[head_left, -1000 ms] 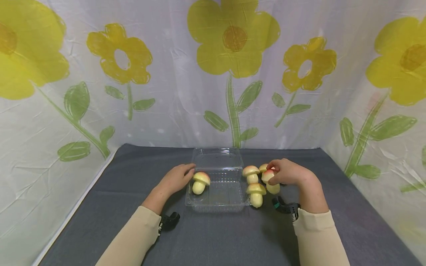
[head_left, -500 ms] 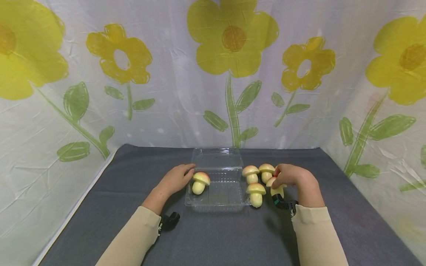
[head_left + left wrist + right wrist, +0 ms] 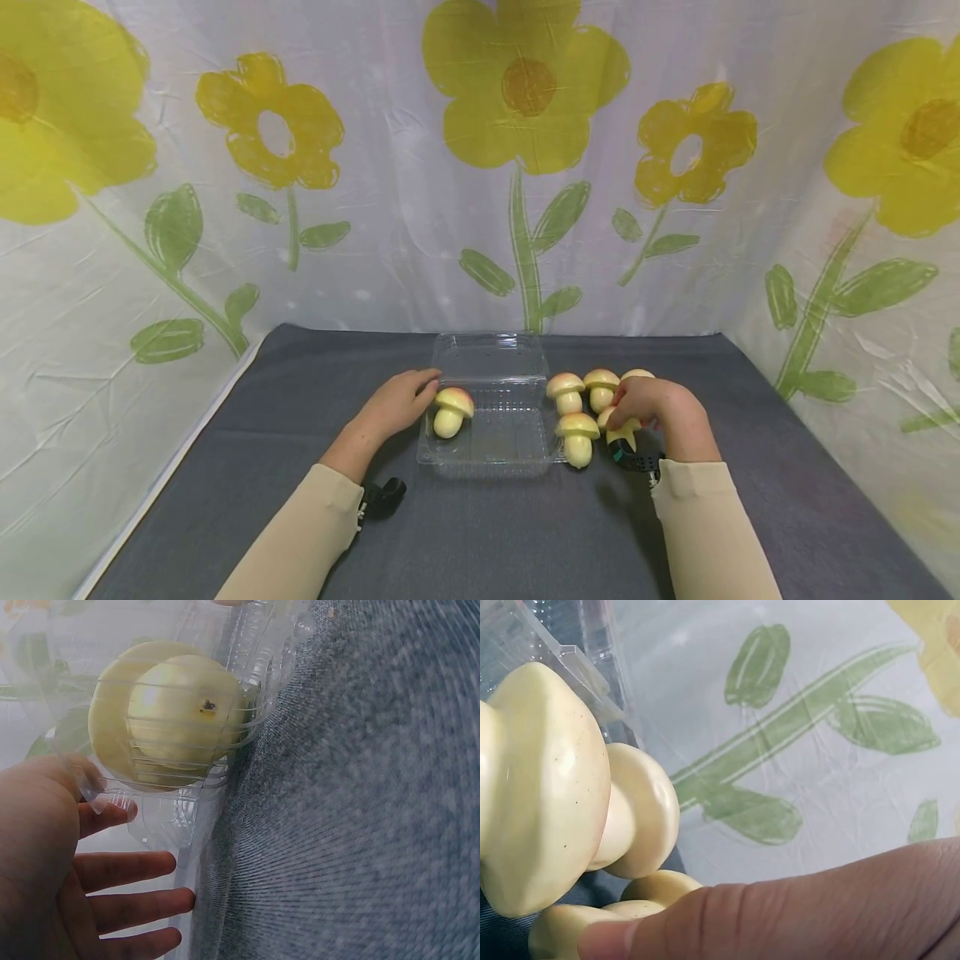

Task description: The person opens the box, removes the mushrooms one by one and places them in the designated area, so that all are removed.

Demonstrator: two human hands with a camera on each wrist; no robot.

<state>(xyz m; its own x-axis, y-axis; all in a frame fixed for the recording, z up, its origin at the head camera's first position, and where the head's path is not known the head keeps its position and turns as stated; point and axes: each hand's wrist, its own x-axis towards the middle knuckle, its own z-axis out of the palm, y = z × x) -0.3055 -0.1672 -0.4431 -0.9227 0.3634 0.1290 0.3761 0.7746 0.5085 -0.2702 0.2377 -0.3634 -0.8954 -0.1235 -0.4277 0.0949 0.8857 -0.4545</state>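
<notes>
A clear plastic clamshell box (image 3: 491, 462) stands with its lid raised, and one toy mushroom (image 3: 448, 423) with a reddish-yellow cap sits at its left end. My left hand (image 3: 396, 402) rests at the box's left side; in the left wrist view its fingers (image 3: 135, 907) are straight and spread, the thumb near the plastic edge. To the right of the box my right hand (image 3: 663, 408) pinches another toy mushroom (image 3: 621, 434) by its cap. In the right wrist view the thumb (image 3: 675, 930) presses on a pale mushroom; its other fingers are hidden.
More toy mushrooms stand close together beside the box: one front left (image 3: 577, 446), one behind it (image 3: 566, 393), one back middle (image 3: 602, 387), and one partly hidden behind the right hand (image 3: 637, 372). A flowered curtain (image 3: 390, 208) closes off the dark cloth's (image 3: 480, 542) back and sides.
My right hand has moved down and slightly right with the mushroom, then stayed nearly in place. Mushrooms behind it have come into view. The left hand and box have not moved.
</notes>
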